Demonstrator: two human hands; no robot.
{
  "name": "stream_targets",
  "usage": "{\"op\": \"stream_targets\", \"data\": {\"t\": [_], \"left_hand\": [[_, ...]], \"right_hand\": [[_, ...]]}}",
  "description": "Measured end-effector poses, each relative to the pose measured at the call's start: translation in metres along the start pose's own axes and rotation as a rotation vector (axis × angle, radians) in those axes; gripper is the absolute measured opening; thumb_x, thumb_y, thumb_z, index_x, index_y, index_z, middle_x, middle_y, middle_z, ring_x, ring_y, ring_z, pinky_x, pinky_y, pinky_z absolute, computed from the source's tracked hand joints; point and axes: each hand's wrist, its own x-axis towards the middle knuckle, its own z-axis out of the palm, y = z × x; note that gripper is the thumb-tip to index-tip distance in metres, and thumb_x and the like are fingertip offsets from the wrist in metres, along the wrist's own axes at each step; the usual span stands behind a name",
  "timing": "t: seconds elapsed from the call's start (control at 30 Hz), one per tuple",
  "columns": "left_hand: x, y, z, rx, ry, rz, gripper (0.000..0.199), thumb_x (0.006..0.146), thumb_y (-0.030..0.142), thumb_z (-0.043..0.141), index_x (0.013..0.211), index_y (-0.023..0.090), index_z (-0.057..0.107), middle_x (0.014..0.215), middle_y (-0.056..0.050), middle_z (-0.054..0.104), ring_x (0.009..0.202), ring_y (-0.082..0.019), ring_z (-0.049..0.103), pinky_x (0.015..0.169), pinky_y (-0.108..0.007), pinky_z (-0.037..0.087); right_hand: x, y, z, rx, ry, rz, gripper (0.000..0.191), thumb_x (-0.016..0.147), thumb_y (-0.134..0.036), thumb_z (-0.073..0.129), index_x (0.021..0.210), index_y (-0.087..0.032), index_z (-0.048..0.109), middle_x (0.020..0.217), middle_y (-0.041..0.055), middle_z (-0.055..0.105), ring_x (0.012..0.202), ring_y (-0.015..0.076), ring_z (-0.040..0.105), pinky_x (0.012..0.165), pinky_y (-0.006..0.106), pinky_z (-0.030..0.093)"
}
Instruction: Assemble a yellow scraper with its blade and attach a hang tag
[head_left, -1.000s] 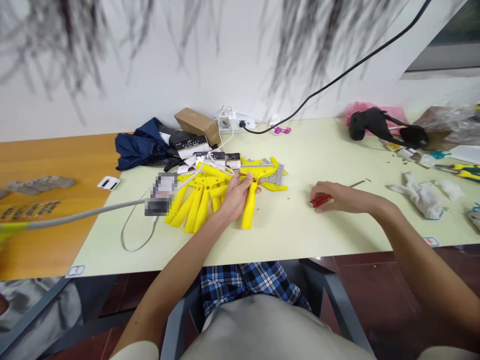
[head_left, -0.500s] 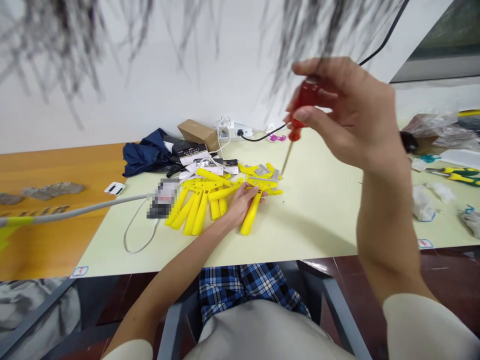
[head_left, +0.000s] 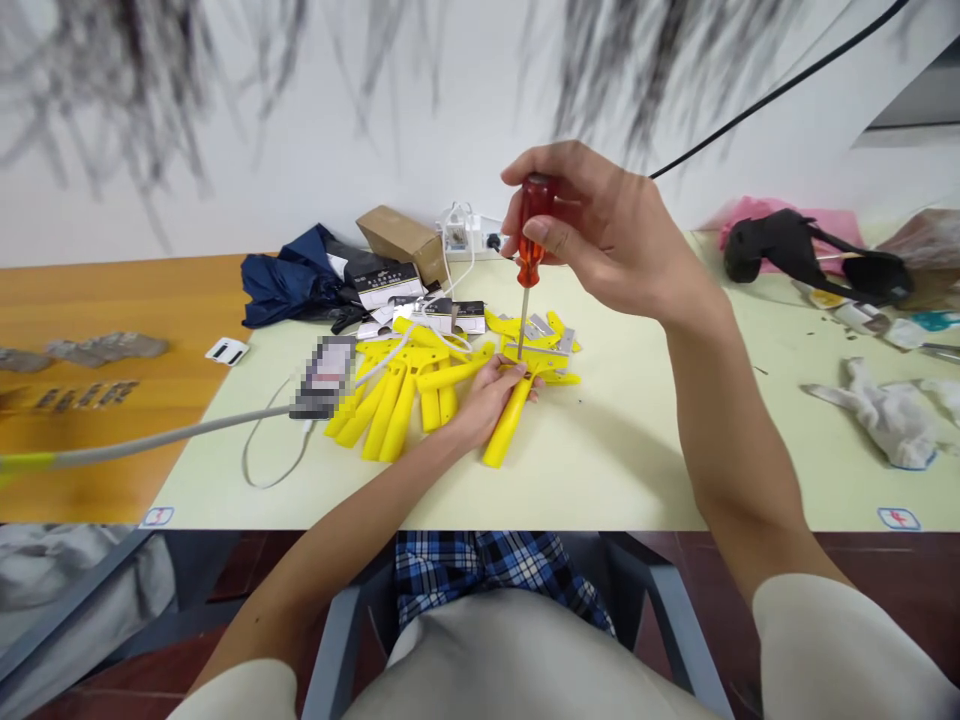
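In the head view my left hand [head_left: 491, 398] is closed around the neck of a yellow scraper [head_left: 508, 425] with a metal blade plate across its head. My right hand [head_left: 592, 225] grips the red handle of a screwdriver [head_left: 531, 240] from above, fingertips round it. The shaft points almost straight down, and its tip meets the scraper's head near my left thumb. Whether the tip sits in a screw is too small to tell. Several more yellow scrapers [head_left: 394, 405] lie in a pile left of my left hand, and others lie just behind the head of the held one.
Black-and-white packets [head_left: 390, 288], a cardboard box [head_left: 405, 240] and dark blue cloth [head_left: 281, 285] lie at the back. A pixelated device [head_left: 324, 378] with cables is left of the pile. White gloves [head_left: 889, 410] and a black strapped object [head_left: 795, 250] are on the right.
My right hand has moved left and brought the screwdriver from a slant beside the scraper to nearly upright on its head. My left hand keeps hold of the scraper. The view has turned slightly right.
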Motion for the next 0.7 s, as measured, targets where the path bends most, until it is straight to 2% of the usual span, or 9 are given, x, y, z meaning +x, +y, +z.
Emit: {"op": "stream_targets", "data": {"t": [0.13,0.23,0.47,0.57,0.7], "left_hand": [[-0.0019,0.0019,0.0015,-0.020,0.006,-0.003,0.041,0.089,0.028,0.093,0.099,0.021,0.053,0.105,-0.004,0.071,0.094,-0.020,0.077,0.072,-0.030,0.057],[-0.0037,0.0046,0.0039,-0.046,0.009,-0.016,0.038,0.090,0.024,0.091,0.098,0.021,0.054,0.103,-0.004,0.070,0.092,-0.020,0.077,0.070,-0.030,0.056],[-0.0053,0.0068,0.0064,-0.048,0.022,-0.030,0.037,0.091,0.023,0.090,0.100,0.020,0.055,0.103,-0.005,0.071,0.092,-0.020,0.076,0.070,-0.030,0.055],[-0.0052,0.0067,0.0063,-0.042,0.013,-0.019,0.037,0.091,0.024,0.090,0.100,0.020,0.055,0.105,-0.006,0.072,0.091,-0.020,0.076,0.069,-0.031,0.055],[-0.0060,0.0079,0.0070,-0.048,0.011,-0.021,0.037,0.092,0.024,0.090,0.101,0.020,0.055,0.107,-0.006,0.072,0.090,-0.019,0.075,0.069,-0.030,0.055]], "right_hand": [[-0.0007,-0.0019,-0.0014,-0.008,0.022,-0.014,0.028,0.107,-0.048,0.071,0.133,-0.038,0.069,0.122,0.0023,0.079,0.117,0.0284,0.077,0.100,0.047,0.066],[-0.0009,-0.0037,-0.0009,0.000,0.041,-0.021,0.029,0.107,-0.050,0.073,0.132,-0.037,0.069,0.120,0.0032,0.079,0.111,0.0294,0.078,0.095,0.047,0.067],[-0.0001,-0.0090,-0.0008,-0.004,0.081,-0.092,0.024,0.109,-0.042,0.071,0.130,-0.030,0.069,0.114,0.0051,0.076,0.106,0.0293,0.077,0.094,0.048,0.067],[0.0000,-0.0086,-0.0014,-0.041,0.062,-0.078,0.025,0.110,-0.041,0.069,0.133,-0.030,0.068,0.115,0.0054,0.076,0.106,0.0281,0.078,0.092,0.045,0.067],[-0.0005,-0.0072,-0.0013,-0.045,0.078,-0.044,0.032,0.108,-0.048,0.072,0.134,-0.030,0.069,0.119,0.0062,0.078,0.107,0.0292,0.079,0.091,0.044,0.068]]}}
